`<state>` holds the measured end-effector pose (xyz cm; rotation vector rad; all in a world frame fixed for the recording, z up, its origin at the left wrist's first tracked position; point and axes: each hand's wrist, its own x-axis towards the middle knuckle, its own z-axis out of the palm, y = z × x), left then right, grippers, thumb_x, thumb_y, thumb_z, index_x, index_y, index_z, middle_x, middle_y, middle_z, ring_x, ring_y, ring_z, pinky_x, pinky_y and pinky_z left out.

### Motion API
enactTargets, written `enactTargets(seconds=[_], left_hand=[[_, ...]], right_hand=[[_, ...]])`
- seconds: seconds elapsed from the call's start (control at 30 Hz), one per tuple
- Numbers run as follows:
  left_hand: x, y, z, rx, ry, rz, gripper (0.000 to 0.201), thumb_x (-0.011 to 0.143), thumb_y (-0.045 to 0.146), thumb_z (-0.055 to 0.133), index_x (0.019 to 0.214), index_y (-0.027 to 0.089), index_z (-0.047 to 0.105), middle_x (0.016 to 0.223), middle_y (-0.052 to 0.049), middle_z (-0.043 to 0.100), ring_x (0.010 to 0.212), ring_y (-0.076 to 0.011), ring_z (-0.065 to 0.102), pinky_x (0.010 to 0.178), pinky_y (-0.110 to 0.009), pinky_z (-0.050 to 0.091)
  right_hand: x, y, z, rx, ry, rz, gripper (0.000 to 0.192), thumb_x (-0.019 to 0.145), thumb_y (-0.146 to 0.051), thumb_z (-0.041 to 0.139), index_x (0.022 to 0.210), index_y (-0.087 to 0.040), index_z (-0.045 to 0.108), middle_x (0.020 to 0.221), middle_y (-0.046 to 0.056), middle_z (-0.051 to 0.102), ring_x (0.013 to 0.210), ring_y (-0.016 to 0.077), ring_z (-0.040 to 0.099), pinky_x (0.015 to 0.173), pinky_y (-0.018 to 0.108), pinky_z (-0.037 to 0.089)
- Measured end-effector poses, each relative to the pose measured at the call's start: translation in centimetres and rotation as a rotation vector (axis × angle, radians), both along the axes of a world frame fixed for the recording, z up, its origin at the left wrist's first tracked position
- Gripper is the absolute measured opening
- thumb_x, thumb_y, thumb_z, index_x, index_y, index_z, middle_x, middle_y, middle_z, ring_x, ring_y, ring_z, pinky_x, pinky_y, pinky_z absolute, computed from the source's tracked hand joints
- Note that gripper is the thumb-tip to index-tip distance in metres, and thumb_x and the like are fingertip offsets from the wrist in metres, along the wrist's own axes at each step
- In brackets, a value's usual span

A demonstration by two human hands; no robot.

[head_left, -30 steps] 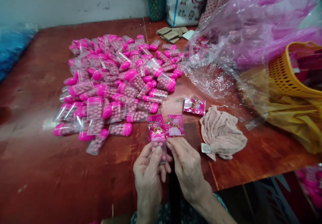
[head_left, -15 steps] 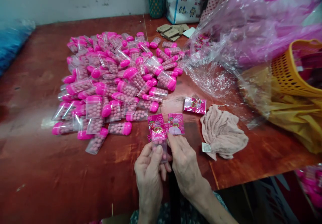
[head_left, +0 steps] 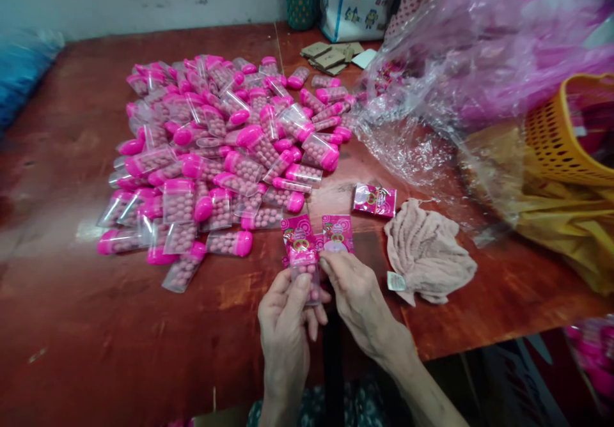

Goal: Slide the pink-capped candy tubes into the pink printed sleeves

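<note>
The left hand [head_left: 284,325] pinches a small clear candy packet [head_left: 305,272] between thumb and fingers, holding it upright just above the near edge of the red table [head_left: 71,325]. The packet's pink printed header card [head_left: 298,238] stands above the fingertips, to the far side of the grip. The right hand [head_left: 357,299] closes thumb and forefinger on the packet's right edge, near the top (whether it grips the card or the plastic is unclear). Just right of it lies a second pink label [head_left: 338,233], and farther right a crumpled beige cloth [head_left: 426,254]. A heap of pink-capped packets [head_left: 225,152] covers the far left of the table.
</note>
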<state>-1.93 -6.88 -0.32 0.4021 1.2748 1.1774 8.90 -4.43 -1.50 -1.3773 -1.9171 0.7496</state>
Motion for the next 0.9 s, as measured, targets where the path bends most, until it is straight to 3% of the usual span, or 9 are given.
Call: enactTargets(seconds=[0.2,0.43,0.9], left_hand=[[-0.2,0.3,0.2,-0.039,-0.028,-0.033,0.012,0.080,0.025,0.056,0.080,0.013,0.054,0.055,0.000,0.060,0.036,-0.0051,0.047,0.029,-0.011,0.026],[-0.2,0.4,0.1,-0.107,-0.110,-0.035,0.014,0.078,0.025,0.059,0.073,0.015,0.051,0.052,0.001,0.059,0.034,-0.0050,0.046,0.028,-0.010,0.025],[-0.6,0.9,-0.1,-0.111,-0.009,-0.079,0.019,0.077,0.030,0.059,0.070,0.014,0.052,0.048,0.002,0.057,0.030,-0.0033,0.042,0.028,-0.010,0.023]], right_hand=[[0.3,0.1,0.3,-0.025,0.029,0.048,0.024,0.092,-0.014,0.033,0.084,-0.015,0.055,0.072,0.004,0.054,0.065,0.0150,0.048,0.059,0.027,0.041],[-0.1,0.2,-0.1,0.126,-0.069,0.017,0.024,0.088,-0.010,0.031,0.076,-0.016,0.051,0.065,0.003,0.047,0.061,0.0166,0.042,0.056,0.028,0.037],[-0.8,0.1,-0.9,0.129,-0.102,-0.076,0.024,0.088,-0.015,0.032,0.069,-0.018,0.047,0.062,0.003,0.048,0.060,0.0172,0.043,0.055,0.029,0.035]])
